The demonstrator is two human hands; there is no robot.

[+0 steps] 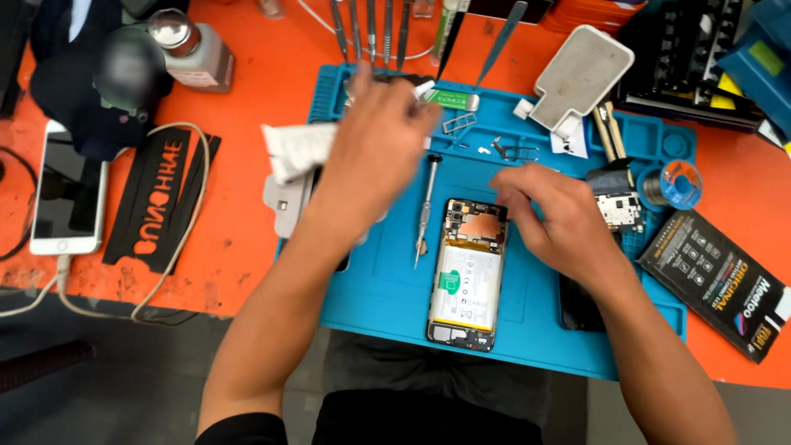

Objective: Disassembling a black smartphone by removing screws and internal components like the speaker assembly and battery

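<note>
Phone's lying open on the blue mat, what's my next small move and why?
Probably bring the left hand back to the screwdriver beside the opened phone: the right hand already rests at the phone's top edge, and the left holds nothing clearly visible.

The mat looks like matt blue rubber or silicone, smooth with moulded ridges and wells. The opened phone shows a glossy white foil-wrapped battery, a coppery metal shield and a dark plastic frame. The screwdriver is brushed metal with a knurled grip. The tweezers are dull steel. The table is orange, matt and scuffed, with worn patches at the near edge. The white phone has a glossy glass face. The bottle is cloudy plastic with a shiny metal cap. The packet is glossy black printed card. The solder spool is blue plastic.
</note>
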